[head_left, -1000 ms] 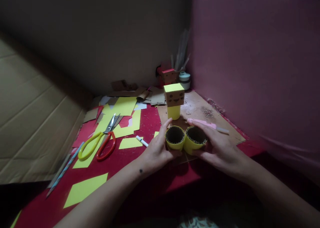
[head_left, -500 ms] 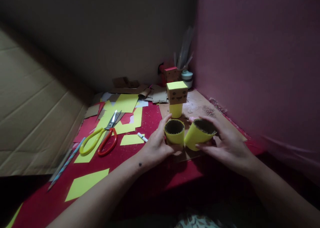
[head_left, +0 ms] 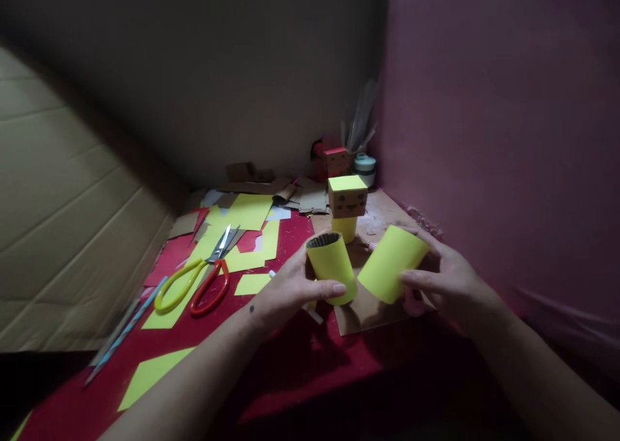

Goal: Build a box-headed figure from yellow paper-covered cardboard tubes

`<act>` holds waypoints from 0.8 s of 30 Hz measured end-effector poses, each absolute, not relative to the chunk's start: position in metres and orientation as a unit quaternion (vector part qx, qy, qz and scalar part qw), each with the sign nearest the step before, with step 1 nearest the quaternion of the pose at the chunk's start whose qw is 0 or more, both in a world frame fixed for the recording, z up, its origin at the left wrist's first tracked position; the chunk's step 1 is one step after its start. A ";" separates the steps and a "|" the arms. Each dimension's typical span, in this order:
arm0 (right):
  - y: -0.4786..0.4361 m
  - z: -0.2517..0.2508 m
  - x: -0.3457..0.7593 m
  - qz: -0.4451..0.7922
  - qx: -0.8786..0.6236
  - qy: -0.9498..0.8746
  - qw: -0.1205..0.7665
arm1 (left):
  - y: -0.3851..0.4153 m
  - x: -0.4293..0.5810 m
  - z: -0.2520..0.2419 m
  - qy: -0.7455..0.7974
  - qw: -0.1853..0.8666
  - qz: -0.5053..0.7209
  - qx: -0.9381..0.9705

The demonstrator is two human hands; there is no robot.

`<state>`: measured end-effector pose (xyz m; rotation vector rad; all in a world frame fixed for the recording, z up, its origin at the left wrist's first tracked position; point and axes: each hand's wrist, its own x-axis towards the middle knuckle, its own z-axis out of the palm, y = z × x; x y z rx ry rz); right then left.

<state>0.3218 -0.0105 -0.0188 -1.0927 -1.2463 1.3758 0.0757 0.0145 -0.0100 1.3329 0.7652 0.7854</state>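
Left hand [head_left: 290, 290]: closed around the left yellow paper-wrapped cardboard tube [head_left: 333, 270], thumb laid across its front near the lower end. The tube is lifted off the desk and leans back, its dark corrugated open end facing up.

Right hand [head_left: 448, 286]: clasped on the right yellow paper-wrapped cardboard tube [head_left: 393, 263], thumb at the lower end, fingers behind. This tube is tipped well over to the right and only its side shows.

The two tubes splay apart at the top and come close at the bottom; contact there cannot be told. Both sit above a flat brown cardboard sheet [head_left: 368, 312] on the red desk [head_left: 290, 363].

Just behind them stands a box-headed figure, a cardboard cube with a yellow top and drawn face on a short yellow cylinder [head_left: 347, 199].

To the left, well apart, lie scissors with one yellow and one orange handle [head_left: 203, 279] on scattered yellow paper pieces [head_left: 247, 212]. A striped stick [head_left: 123, 331] lies at the desk's left edge.

The back corner holds a red-topped cardboard cube [head_left: 338, 159] and a small pale jar [head_left: 364, 164].
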 end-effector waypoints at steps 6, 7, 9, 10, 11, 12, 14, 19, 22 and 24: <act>0.004 -0.025 0.326 0.480 -0.409 -0.577 0.519 | 0.015 0.074 -0.010 0.372 0.602 0.346 0.616; 0.006 -0.023 0.325 0.470 -0.410 -0.582 0.521 | 0.015 0.074 -0.011 0.381 0.575 0.354 0.632; 0.011 -0.016 0.322 0.452 -0.410 -0.594 0.524 | 0.016 0.073 -0.013 0.395 0.507 0.375 0.668; 0.013 -0.012 0.321 0.444 -0.412 -0.602 0.520 | 0.017 0.073 -0.013 0.403 0.471 0.383 0.685; 0.015 -0.008 0.319 0.435 -0.414 -0.612 0.515 | 0.018 0.073 -0.014 0.412 0.439 0.388 0.698; 0.018 -0.004 0.318 0.427 -0.415 -0.622 0.509 | 0.019 0.073 -0.014 0.420 0.412 0.392 0.707; 0.024 0.001 0.315 0.413 -0.412 -0.639 0.501 | 0.021 0.072 -0.013 0.434 0.379 0.398 0.714; 0.042 0.006 0.307 0.386 -0.371 -0.669 0.515 | 0.021 0.074 -0.012 0.426 0.408 0.402 0.700; 0.049 0.012 0.301 0.384 -0.340 -0.679 0.525 | 0.019 0.076 -0.016 0.410 0.443 0.390 0.695; 0.049 0.018 0.296 0.383 -0.341 -0.686 0.516 | 0.018 0.077 -0.022 0.401 0.448 0.375 0.706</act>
